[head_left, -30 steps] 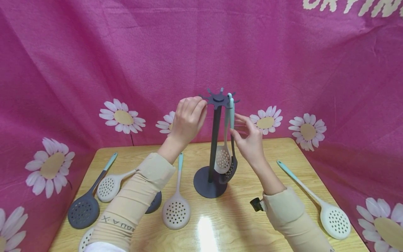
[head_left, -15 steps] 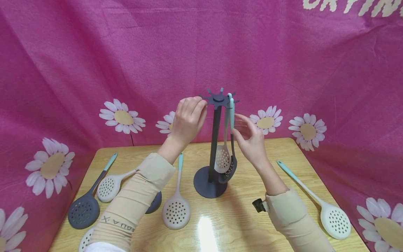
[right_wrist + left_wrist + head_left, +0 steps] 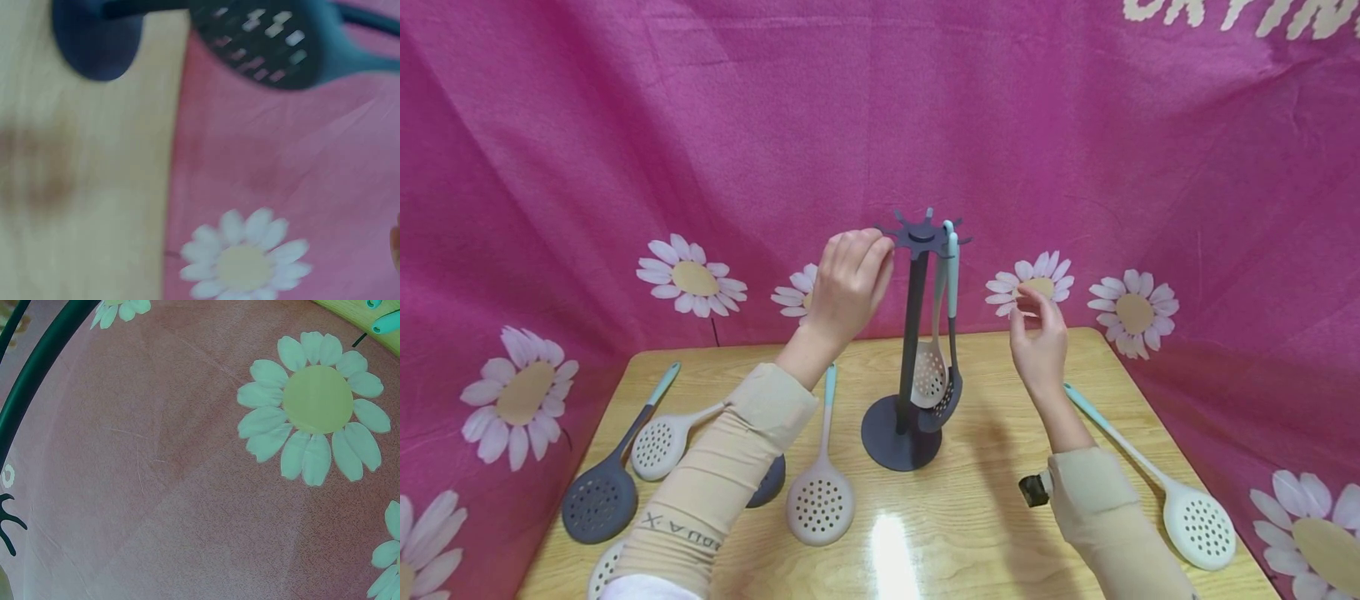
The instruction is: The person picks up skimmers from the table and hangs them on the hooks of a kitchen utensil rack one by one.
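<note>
A dark utensil stand (image 3: 913,333) with a hooked top and a round base rises from the table. My left hand (image 3: 850,271) grips one prong at the left of its top; the fingertips are hidden in the head view. On the stand's right side hang two skimmers with mint handles: a pale one (image 3: 929,377) behind and a dark one (image 3: 952,398) in front. To their right, my right hand (image 3: 1040,342) is apart from them, fingers loosely bent and holding nothing. The right wrist view shows a hanging dark skimmer (image 3: 269,44) and the stand's base (image 3: 100,44).
On the wooden table (image 3: 985,533), a dark skimmer (image 3: 598,502), a white skimmer (image 3: 657,447) and a beige skimmer (image 3: 820,504) lie left; others are partly under the left arm. Another white skimmer (image 3: 1198,527) lies right. Pink flowered cloth (image 3: 775,150) surrounds the table.
My right hand has let go of the dark skimmer's handle and moved away to the right. The skimmer hangs from the stand, its bowl slightly shifted left. My left hand stays put.
</note>
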`<action>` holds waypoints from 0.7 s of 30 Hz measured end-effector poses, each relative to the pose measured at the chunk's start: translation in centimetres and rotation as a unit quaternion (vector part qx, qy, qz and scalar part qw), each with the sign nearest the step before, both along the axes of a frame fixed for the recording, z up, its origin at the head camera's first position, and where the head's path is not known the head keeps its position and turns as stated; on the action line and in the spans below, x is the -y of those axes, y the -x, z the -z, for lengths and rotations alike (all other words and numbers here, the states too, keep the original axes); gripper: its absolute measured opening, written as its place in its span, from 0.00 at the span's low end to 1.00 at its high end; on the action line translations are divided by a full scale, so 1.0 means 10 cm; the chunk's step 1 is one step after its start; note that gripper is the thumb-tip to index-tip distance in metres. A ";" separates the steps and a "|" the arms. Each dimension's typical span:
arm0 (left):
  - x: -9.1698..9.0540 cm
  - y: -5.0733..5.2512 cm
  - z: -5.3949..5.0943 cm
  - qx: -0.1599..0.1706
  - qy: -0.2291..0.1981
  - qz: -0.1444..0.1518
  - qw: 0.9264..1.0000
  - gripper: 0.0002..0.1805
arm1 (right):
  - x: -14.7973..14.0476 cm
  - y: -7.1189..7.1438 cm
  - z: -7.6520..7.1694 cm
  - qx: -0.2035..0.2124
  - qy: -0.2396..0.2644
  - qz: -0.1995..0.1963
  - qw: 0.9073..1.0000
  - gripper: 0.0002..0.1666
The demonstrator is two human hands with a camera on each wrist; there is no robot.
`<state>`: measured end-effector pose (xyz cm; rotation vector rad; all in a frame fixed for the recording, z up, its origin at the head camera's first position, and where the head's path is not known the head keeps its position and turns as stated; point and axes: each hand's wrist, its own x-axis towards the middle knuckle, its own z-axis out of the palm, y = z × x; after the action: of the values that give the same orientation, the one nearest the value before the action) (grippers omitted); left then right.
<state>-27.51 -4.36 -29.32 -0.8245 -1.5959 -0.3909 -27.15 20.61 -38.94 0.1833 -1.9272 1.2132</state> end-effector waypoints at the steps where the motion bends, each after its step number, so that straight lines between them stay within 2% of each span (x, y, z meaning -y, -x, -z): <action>1: 0.00 0.00 0.00 0.000 0.000 0.000 1.000 0.03 | -0.06 0.03 0.07 0.004 -0.003 0.018 1.000 0.17; 5: 0.00 0.00 0.00 0.003 0.001 0.002 1.000 0.03 | -0.27 0.11 0.32 0.044 -0.027 0.086 0.995 0.18; 9: 0.00 0.01 0.00 0.003 0.001 0.002 1.000 0.03 | -0.49 0.10 0.57 0.108 -0.065 0.130 0.984 0.19; 16: -0.01 0.01 0.01 -0.001 -0.001 0.002 1.000 0.03 | -0.87 -0.01 0.95 0.240 -0.105 0.175 0.949 0.21; 21: -0.01 0.00 0.00 -0.001 -0.002 0.001 1.000 0.03 | -1.10 -0.13 1.13 0.336 -0.135 0.186 0.913 0.25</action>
<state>-27.56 -4.29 -29.36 -0.8225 -1.5929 -0.3943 -25.88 31.64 -50.20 -0.5109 -2.5670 0.7957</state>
